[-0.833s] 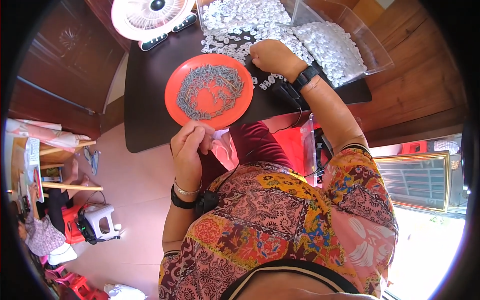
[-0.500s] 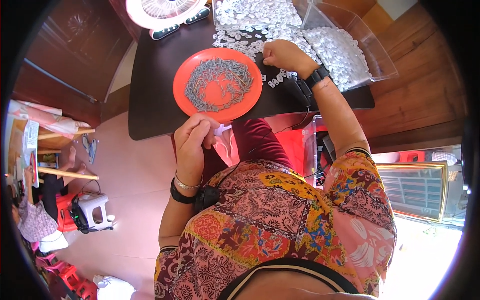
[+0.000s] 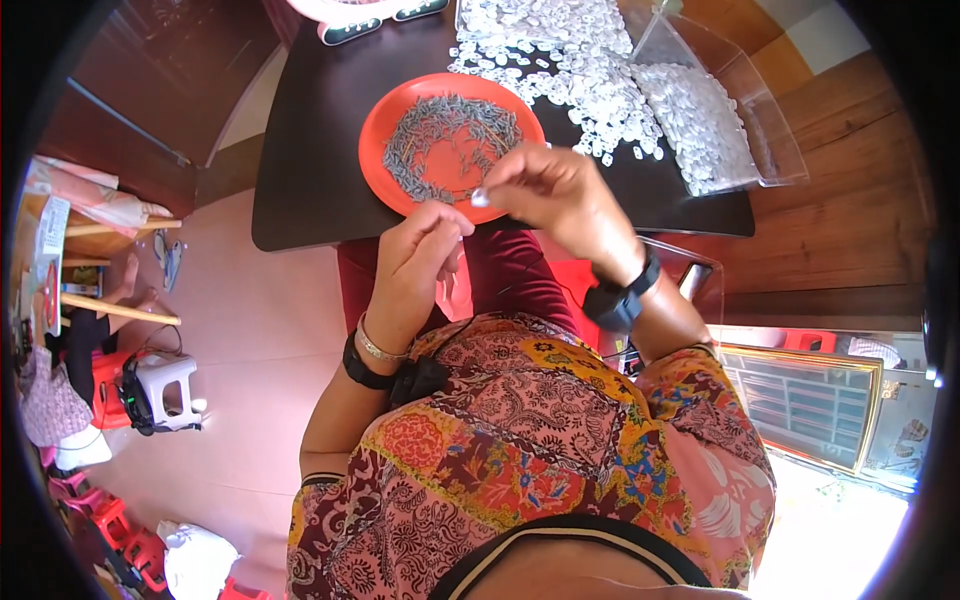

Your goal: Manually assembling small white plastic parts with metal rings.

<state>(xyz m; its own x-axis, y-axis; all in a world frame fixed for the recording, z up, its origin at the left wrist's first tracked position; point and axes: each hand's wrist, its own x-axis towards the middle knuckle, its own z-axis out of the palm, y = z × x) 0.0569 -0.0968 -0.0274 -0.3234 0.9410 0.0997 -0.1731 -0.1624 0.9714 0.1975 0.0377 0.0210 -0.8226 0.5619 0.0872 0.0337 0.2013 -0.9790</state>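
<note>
My right hand (image 3: pixel 565 200) pinches a small white plastic piece (image 3: pixel 480 198) between thumb and fingertips, over the near right rim of a red plate (image 3: pixel 372 165). Just left of it and slightly lower, my left hand (image 3: pixel 415 252) is closed in a pinch at the plate's near edge; whatever lies in its fingertips is too small to make out. The two hands are close but apart. Many small grey screws (image 3: pixel 408 140) lie in a ring on the plate, with the red bottom showing in the middle.
Loose white pieces (image 3: pixel 610 110) spread over the dark table (image 3: pixel 310 190) beyond the plate. Two clear bins (image 3: pixel 780 150) full of them stand at the back and right. A pink-white fan (image 3: pixel 350 25) stands at the far left. Another person's legs (image 3: pixel 125 290) show at left.
My right hand has come back from the loose white pieces toward my left hand, now with a white piece in its fingertips. My left hand has shifted slightly right, still pinched.
</note>
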